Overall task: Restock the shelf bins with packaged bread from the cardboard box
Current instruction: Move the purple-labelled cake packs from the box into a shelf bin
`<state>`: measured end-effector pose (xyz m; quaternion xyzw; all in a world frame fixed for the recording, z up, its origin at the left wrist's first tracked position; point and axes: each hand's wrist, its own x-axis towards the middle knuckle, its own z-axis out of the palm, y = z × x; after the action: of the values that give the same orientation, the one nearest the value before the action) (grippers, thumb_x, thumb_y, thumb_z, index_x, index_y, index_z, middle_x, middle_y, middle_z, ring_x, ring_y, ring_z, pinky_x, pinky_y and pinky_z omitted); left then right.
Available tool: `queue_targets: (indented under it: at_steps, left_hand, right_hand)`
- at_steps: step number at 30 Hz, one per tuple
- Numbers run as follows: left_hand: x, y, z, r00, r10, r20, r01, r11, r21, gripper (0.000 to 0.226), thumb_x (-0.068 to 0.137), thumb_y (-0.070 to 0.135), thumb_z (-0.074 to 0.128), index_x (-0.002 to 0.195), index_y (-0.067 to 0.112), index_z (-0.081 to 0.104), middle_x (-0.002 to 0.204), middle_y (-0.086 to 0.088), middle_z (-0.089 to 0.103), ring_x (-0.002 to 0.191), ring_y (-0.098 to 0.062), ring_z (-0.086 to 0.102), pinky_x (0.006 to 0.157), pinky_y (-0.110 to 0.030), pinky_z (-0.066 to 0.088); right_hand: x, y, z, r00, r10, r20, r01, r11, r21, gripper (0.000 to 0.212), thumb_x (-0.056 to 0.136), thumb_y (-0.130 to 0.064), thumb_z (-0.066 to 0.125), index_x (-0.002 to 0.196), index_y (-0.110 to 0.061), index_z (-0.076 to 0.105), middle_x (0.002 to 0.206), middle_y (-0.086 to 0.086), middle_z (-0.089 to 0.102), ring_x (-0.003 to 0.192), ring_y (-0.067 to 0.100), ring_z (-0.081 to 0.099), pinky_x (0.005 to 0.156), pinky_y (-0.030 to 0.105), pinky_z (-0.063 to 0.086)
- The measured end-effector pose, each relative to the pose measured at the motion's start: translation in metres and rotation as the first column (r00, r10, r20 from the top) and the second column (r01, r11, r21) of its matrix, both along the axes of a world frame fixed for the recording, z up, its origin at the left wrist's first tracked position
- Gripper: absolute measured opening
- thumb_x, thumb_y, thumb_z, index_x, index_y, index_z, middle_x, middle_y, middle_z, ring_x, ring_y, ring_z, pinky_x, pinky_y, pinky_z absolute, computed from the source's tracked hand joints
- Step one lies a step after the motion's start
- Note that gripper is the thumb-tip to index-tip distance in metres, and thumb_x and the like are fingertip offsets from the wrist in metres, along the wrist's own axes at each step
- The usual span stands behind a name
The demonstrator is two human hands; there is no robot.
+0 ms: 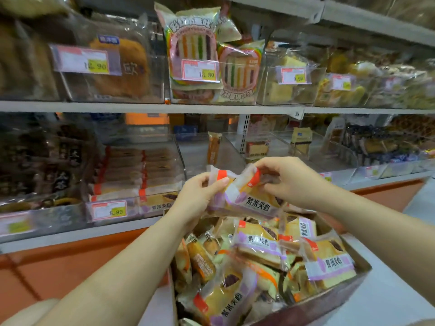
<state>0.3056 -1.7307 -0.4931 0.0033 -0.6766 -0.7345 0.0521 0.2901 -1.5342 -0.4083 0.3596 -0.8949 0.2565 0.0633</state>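
Lower shelf, left: clear bin (131, 203) with an 8.80 tag (108, 210), part-filled with flat stacked packets showing the same purple band and orange corner as the ones being held. It is likely the target bin.

The left hand (200, 196) has its fingers curled round the left end of a small bunch of bread packets (249, 201), thumb on top, so it is grasping. The packets are in the air, above the cardboard box (334, 297) and just in front of the lower shelf edge, touching neither.

The bunch is held at both ends, probably to square the packets up so they go into the bin flat like the stack already there. I can't tell exactly how many are in the bunch.

The right hand (289, 182) has bent fingers pinching the upper right end of the same bunch, also grasping.

The bin behind the hands (195, 158) is nearly bare, with one upright packet (213, 148).

The box below is full of loose packets, so there is plenty left to shelve.
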Motion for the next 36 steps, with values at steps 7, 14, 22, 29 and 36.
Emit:
queue_targets:
  at_steps: [7,14,22,29,36]
  left_hand:
    - [0.017,-0.046,0.008,0.997,0.066,-0.035,-0.067,0.998,-0.013,0.016,0.09,0.031,0.064,0.098,0.02,0.071,0.09,-0.016,0.068,0.068,-0.023,0.059,0.053,-0.025,0.044]
    - [0.035,-0.1,0.011,0.982,0.169,-0.079,-0.166,0.985,0.044,0.036,0.071,0.056,0.065,0.091,0.027,0.069,0.085,-0.01,0.064,0.074,-0.026,0.052,0.059,-0.035,0.04]
    - [0.047,-0.162,0.003,0.941,0.328,-0.083,-0.314,0.937,0.15,0.013,0.091,0.039,0.061,0.092,0.028,0.067,0.092,-0.001,0.072,0.087,-0.025,0.068,0.065,-0.041,0.057]
    - [0.044,-0.199,-0.01,0.922,0.377,-0.089,-0.356,0.915,0.192,0.036,0.09,0.051,0.057,0.108,0.021,0.066,0.109,-0.003,0.07,0.108,-0.023,0.064,0.084,-0.038,0.053]
    - [0.045,-0.223,-0.01,0.936,0.276,-0.216,-0.311,0.939,-0.145,0.08,0.078,0.032,0.077,0.143,0.029,0.032,0.132,0.019,0.041,0.12,-0.003,0.048,0.09,-0.025,0.05]
  right_hand:
    - [0.009,-0.066,0.017,0.996,0.083,-0.024,-0.079,0.984,0.158,0.037,0.085,-0.004,0.061,0.117,-0.022,0.063,0.108,-0.01,0.062,0.102,0.006,0.057,0.089,0.02,0.045]
    - [0.008,-0.135,0.022,0.986,0.166,-0.022,-0.156,0.961,0.228,0.037,0.088,-0.008,0.058,0.122,-0.023,0.059,0.116,-0.006,0.058,0.108,0.01,0.053,0.092,0.021,0.039]
    - [0.002,-0.213,0.0,0.967,0.255,-0.017,-0.251,0.96,0.121,0.041,0.093,-0.005,0.05,0.127,-0.027,0.054,0.119,-0.011,0.057,0.108,0.004,0.051,0.076,0.005,0.04]
    - [-0.014,-0.258,-0.023,0.959,0.282,0.01,-0.282,0.959,0.017,0.043,0.091,-0.003,0.053,0.127,-0.027,0.057,0.119,-0.016,0.056,0.114,0.003,0.051,0.092,0.014,0.044]
    - [-0.029,-0.279,-0.041,0.948,0.318,-0.015,-0.318,0.946,-0.056,0.045,0.088,-0.005,0.057,0.128,-0.025,0.056,0.121,-0.01,0.061,0.116,0.009,0.054,0.099,0.024,0.042]
